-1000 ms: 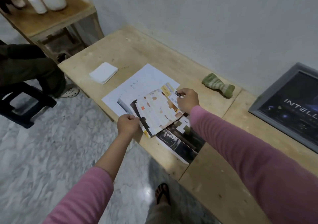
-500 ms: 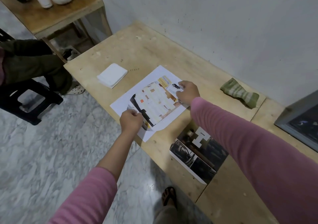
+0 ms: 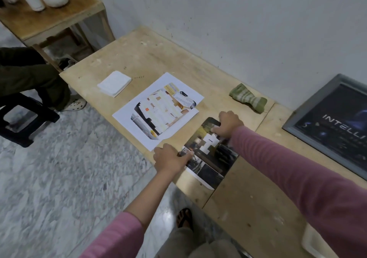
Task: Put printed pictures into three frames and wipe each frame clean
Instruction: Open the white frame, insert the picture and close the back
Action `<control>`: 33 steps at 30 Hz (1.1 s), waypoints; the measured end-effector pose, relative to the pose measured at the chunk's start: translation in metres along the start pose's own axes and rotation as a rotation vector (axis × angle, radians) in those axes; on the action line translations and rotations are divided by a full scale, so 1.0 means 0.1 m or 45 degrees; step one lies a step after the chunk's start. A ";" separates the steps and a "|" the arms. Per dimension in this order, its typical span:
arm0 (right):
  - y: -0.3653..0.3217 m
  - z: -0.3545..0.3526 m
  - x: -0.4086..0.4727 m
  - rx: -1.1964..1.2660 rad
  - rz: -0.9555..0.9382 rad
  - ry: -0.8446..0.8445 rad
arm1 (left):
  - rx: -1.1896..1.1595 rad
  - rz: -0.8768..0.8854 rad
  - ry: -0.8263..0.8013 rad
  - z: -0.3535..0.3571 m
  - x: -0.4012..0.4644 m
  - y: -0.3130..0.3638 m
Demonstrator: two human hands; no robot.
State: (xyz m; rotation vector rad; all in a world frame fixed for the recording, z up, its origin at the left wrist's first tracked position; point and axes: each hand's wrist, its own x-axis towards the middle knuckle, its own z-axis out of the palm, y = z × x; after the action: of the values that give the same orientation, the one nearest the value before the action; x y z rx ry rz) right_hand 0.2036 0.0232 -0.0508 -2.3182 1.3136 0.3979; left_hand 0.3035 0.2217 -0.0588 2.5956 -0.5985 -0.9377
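Moved both hands off pale print (image 3: 158, 111), now flat on desk (image 3: 158, 59), onto dark print (image 3: 208, 158) nr front edge: left hand (image 3: 170, 158) pinching its corner, right hand (image 3: 228, 124) gripping far edge; lift level w/o creasing.

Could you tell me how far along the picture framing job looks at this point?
Early stage. Done: one light print lies flat on its white sheet on the table. In hand: the left hand and right hand are both on the dark print. Left: only one grey frame shows, leaning at the wall; whether it is filled is unclear. The green cloth lies untouched, so wiping seems not begun.
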 end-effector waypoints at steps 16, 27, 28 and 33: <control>0.36 0.21 -0.40 0.138 0.091 0.009 | 0.190 -0.059 -0.050 0.24 -0.05 0.23; 0.82 -0.14 -0.72 0.970 0.113 0.264 | -0.426 0.169 -0.040 0.34 0.05 0.27; 0.92 -0.17 -0.81 1.042 0.142 0.300 | -0.567 0.179 -0.021 0.37 0.01 0.34; 1.55 -0.23 -1.26 1.342 0.276 0.448 | -0.834 0.314 -0.172 0.60 -0.37 0.81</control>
State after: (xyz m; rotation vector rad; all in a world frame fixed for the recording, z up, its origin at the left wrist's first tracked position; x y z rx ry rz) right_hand 0.0067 0.0344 -0.0105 -1.3775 1.4346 -0.5599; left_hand 0.2157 0.1604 -0.0493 1.8494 -0.5183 -1.0197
